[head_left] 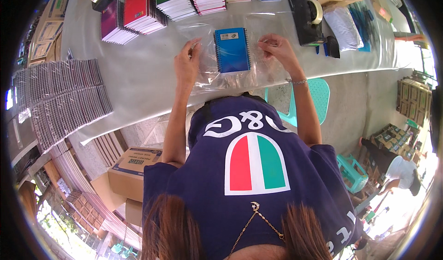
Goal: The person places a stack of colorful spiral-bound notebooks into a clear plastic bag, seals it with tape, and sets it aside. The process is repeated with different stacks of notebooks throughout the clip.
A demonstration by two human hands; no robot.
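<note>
Stationery packing workshop, long table with stacked spiral notebooks, tape dispensers, cardboard cartons, wrapped bundles

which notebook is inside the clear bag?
The blue spiral notebook, lying alone between the left hand and right hand. The others sit stacked in piles along the table's far edge.

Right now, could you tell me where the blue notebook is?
In the head view, the blue notebook lies on the table inside a clear bag, between the left hand and right hand, just below the notebook stacks.
</note>
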